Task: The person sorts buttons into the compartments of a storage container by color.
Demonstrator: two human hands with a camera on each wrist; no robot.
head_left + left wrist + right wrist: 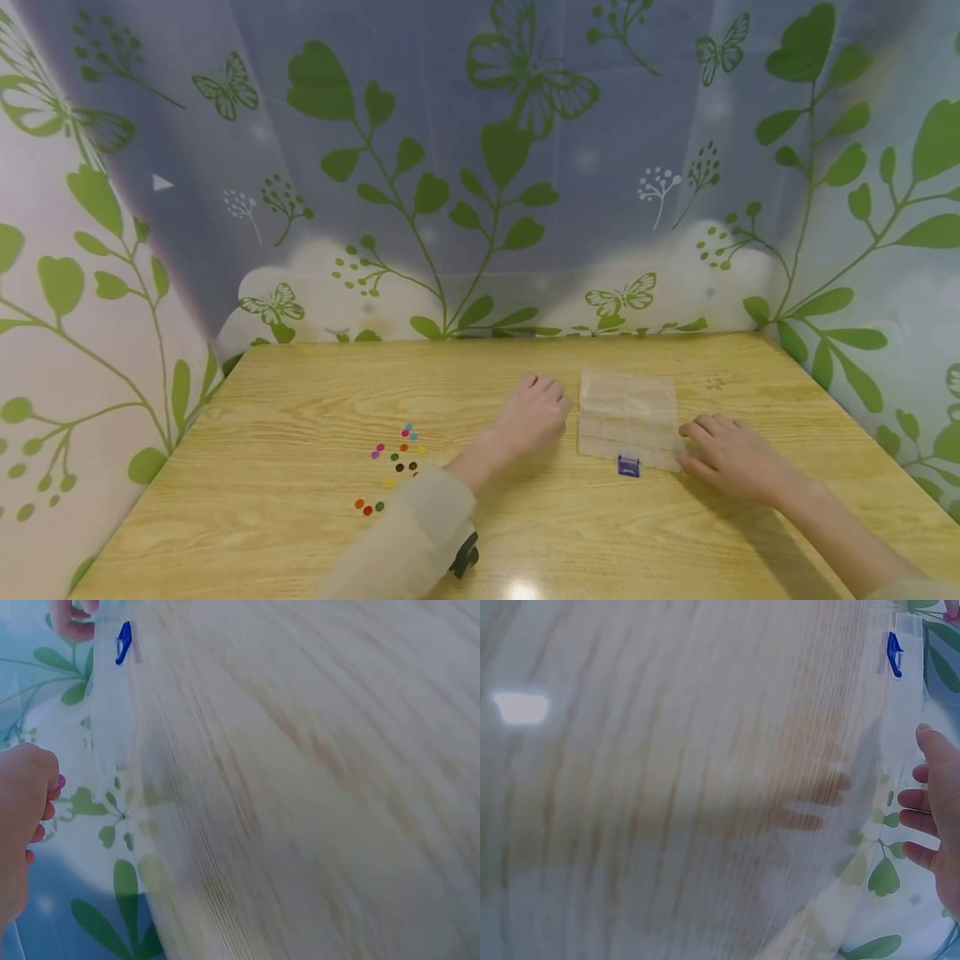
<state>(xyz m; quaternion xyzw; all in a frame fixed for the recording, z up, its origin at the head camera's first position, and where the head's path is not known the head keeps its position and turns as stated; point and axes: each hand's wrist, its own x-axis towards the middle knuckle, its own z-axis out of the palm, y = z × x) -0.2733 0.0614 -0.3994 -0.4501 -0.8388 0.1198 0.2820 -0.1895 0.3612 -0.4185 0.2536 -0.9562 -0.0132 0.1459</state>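
Note:
A clear plastic compartment box (pixel 628 392) lies on the wooden table with its lid raised at the back; a blue latch (pixel 628 472) sits at its front edge. My left hand (pixel 534 415) is just left of the box, fingers curled. In the left wrist view it pinches a small pink button (pixel 61 781), mostly hidden by the thumb. At the box's right edge, my right hand (pixel 731 457) has loosely bent, spread fingers holding nothing. Its fingertips are at the box's side; whether they touch it is hard to tell.
Several small coloured buttons (pixel 394 457) lie scattered on the table (pixel 262 467), left of my left forearm. A few pale bits (pixel 715 383) lie behind my right hand. A cloth with green leaves and butterflies (pixel 420 167) hangs behind the table and on both sides.

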